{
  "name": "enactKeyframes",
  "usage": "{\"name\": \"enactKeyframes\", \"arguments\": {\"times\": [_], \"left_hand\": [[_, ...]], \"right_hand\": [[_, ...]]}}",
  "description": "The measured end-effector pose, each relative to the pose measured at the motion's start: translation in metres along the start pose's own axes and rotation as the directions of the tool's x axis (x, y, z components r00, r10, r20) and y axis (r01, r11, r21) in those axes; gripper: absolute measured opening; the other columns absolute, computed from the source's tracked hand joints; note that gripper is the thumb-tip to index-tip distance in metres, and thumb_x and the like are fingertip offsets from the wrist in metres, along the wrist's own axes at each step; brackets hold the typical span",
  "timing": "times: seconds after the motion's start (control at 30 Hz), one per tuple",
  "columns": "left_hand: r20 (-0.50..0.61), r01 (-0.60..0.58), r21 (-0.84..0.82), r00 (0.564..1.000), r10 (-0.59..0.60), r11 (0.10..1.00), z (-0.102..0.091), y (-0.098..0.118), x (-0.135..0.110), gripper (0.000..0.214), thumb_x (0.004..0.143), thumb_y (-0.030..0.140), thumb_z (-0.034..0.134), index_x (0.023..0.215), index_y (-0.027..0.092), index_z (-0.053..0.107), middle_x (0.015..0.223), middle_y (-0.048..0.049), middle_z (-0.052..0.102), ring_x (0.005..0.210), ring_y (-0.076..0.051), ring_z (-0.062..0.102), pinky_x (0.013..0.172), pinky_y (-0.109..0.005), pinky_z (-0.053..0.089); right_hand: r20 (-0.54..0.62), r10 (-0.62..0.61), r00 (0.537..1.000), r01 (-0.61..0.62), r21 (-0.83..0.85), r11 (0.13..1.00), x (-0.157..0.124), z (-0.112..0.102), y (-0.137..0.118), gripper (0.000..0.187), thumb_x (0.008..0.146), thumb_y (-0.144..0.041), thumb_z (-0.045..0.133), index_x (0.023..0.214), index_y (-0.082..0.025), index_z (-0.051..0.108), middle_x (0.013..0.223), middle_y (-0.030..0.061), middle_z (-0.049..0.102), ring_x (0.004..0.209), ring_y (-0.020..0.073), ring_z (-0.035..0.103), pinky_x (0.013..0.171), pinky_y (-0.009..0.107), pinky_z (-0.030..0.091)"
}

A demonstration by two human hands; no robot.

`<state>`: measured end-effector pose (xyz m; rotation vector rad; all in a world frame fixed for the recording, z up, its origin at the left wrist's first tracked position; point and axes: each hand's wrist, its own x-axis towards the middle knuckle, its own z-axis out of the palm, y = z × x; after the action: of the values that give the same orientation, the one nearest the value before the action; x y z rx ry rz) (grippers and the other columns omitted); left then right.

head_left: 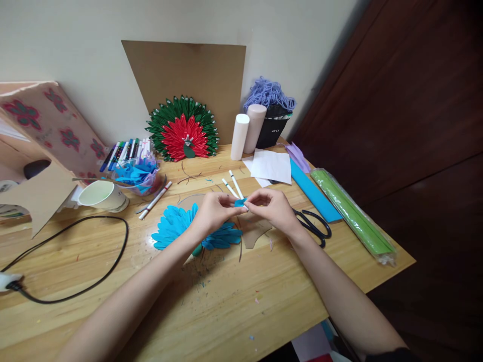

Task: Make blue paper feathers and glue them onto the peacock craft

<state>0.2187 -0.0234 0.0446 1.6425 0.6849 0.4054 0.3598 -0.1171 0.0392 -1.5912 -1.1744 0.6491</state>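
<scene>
A small piece of blue crepe paper (pixel 240 202) is pinched between my two hands, above the middle of the table. My left hand (pixel 218 210) has its thumb and fingertips closed on the paper's left side. From the right, my right hand (pixel 272 207) pinches its edge with thumb and forefinger. Below and left of them lies a fan of blue paper petals (pixel 174 229) with a small green piece at its base, partly covered by my left hand and forearm. Two white markers (pixel 236 184) lie just behind my fingertips. Cut cardboard (pixel 254 234) lies under my hands.
Black-handled scissors (pixel 315 223), a blue paper strip (pixel 315 191) and a green wrapped roll (pixel 352 216) lie on the right. A red-and-green peacock-like fan (pixel 184 133) leans on cardboard (pixel 188 70) behind. Leftward are a paper cup (pixel 103 196) and a black cable (pixel 126 241).
</scene>
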Motion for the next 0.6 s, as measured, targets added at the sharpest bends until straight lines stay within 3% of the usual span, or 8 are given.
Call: {"name": "enactKeyframes", "arguments": {"times": [0.27,0.47,0.6], "left_hand": [[-0.008,-0.192,0.320,0.979,0.205,0.928,-0.0007,-0.0010,-0.0044,0.024,0.074,0.035,0.057,0.074,0.014,0.069,0.060,-0.0011,0.063,0.053,-0.011,0.052,0.046,-0.021,0.034],[0.020,-0.193,0.328,0.980,0.197,0.925,-0.0030,0.0020,-0.0050,0.021,0.076,0.030,0.055,0.073,0.014,0.069,0.066,-0.0031,0.068,0.061,-0.013,0.059,0.052,-0.021,0.040],[0.037,-0.143,0.244,0.990,0.138,0.959,-0.0042,0.0033,-0.0023,0.020,0.076,0.028,0.055,0.070,0.013,0.067,0.066,-0.0046,0.068,0.061,-0.013,0.061,0.056,-0.021,0.045]], "right_hand": [[-0.020,0.012,1.000,-0.012,-0.014,1.000,-0.0012,-0.0006,-0.0015,0.011,0.065,-0.025,0.066,0.068,-0.015,0.064,0.070,0.0051,0.067,0.065,0.0164,0.062,0.065,0.029,0.051],[-0.030,0.030,0.999,-0.030,-0.004,1.000,-0.0006,-0.0022,-0.0017,0.013,0.065,-0.027,0.067,0.068,-0.015,0.064,0.069,0.0052,0.067,0.066,0.0164,0.062,0.065,0.029,0.051],[-0.029,0.042,0.999,-0.039,0.089,0.995,0.0006,-0.0012,0.0013,0.017,0.063,-0.028,0.070,0.068,-0.015,0.061,0.068,0.0040,0.066,0.064,0.0153,0.062,0.062,0.028,0.050]]}}
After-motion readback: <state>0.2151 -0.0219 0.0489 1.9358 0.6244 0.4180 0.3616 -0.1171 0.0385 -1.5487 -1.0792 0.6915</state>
